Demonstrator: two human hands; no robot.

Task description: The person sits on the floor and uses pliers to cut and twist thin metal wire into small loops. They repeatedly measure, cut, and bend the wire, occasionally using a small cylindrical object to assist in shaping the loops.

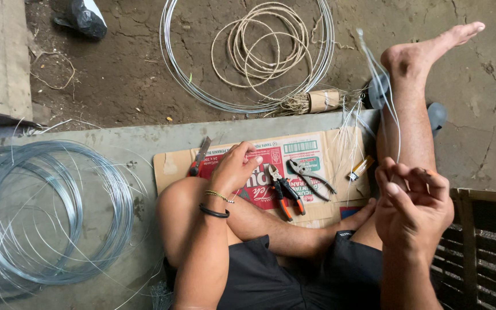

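My right hand (pixel 411 198) is raised at the right, fingers pinched on thin grey wire strands (pixel 387 97) that rise up past my shin. My left hand (pixel 235 167) reaches down onto a flattened cardboard sheet (pixel 294 155) in front of my knee, fingers curled on its red printed part, and I cannot tell whether it grips anything. Orange-handled pliers (pixel 283 190) and grey-handled pliers (pixel 311 175) lie on the cardboard just right of that hand. A red-handled knife (pixel 198 158) lies to its left.
A large coil of grey wire (pixel 35 212) lies on the concrete at left. On the dirt beyond are a wide wire hoop (pixel 185 74), a coil of tan cord (pixel 265 46), a black bag (pixel 84 17) and a small bundle (pixel 311 102). A slatted crate (pixel 483 252) stands at right.
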